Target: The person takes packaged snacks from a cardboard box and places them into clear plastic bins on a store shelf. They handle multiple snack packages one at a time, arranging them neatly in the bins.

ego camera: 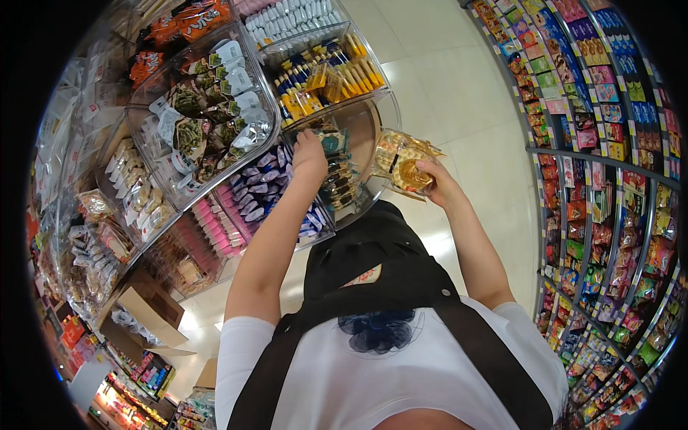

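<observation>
My right hand [442, 184] grips several clear-wrapped packets of round, pale yellow biscuits [400, 161] with gold printing. It holds them over the aisle floor, just right of a curved clear plastic bin [365, 121]. My left hand [310, 157] reaches into the left side of that bin with its fingers curled downward. Beside it stands a row of wrapped biscuits [341, 183] in dark and teal packaging. The left fingertips are partly hidden, so whether they pinch a packet is unclear.
Neighbouring bins hold yellow-and-blue packets [336, 75], purple-blue wrapped sweets [263, 183] and green snack packs [191, 131]. Opened cardboard boxes [148, 312] stand below the left display. A tall shelf of bagged snacks [591, 215] lines the aisle's right side.
</observation>
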The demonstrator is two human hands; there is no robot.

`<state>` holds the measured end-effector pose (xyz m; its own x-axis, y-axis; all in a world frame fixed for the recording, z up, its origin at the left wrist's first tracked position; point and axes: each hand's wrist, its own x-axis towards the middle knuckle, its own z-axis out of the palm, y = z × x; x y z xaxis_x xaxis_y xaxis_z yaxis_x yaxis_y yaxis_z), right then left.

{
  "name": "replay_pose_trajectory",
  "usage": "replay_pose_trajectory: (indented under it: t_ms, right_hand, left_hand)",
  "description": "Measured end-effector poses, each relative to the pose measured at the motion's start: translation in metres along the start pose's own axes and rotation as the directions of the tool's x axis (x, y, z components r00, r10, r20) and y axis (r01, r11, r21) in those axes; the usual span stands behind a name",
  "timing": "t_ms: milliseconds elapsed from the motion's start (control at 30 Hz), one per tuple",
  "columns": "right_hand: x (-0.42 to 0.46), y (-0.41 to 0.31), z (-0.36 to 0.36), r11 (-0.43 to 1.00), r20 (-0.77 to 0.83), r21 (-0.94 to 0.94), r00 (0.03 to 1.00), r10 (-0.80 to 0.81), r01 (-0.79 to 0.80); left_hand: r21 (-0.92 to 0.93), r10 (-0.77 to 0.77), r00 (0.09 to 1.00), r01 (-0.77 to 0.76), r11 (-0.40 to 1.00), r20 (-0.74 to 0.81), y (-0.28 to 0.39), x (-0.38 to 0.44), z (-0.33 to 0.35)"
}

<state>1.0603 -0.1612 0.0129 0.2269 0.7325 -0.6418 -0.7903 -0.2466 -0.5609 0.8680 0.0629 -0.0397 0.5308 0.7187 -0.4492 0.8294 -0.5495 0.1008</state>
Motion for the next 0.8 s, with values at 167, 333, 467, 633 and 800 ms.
replay_pose_trajectory:
  t_ms: [167,333,467,633,800]
  right_hand:
    - [0.002,-0.004,0.012,0.989,0.186,-0.018,0.971,0.148,-0.148]
    - [0.006,0.001,0.054,0.97,0.221,-0.197,0.957,0.187,-0.144]
    - [0.01,-0.004,0.063,0.811,0.095,-0.58,0.995,-0.03,0.08]
    - [0.008,-0.005,0.077,0.881,0.165,-0.471,0.986,0.03,0.053]
    - [0.007,0.001,0.093,0.96,0.235,-0.259,0.957,0.171,-0.108]
  left_hand:
    - [-0.963,0.132,0.971,0.167,0.212,0.197,0.033,-0.066,-0.044]
    - [-0.804,0.352,0.877,0.453,-0.386,0.326,0.033,-0.093,-0.016]
    - [-0.816,0.228,0.934,0.351,-0.46,0.274,0.012,-0.106,-0.018]
    - [-0.874,0.143,0.961,0.274,-0.402,0.235,-0.013,-0.121,-0.027]
    - [-0.854,0.103,0.97,0.243,-0.46,0.221,-0.038,-0.139,-0.03]
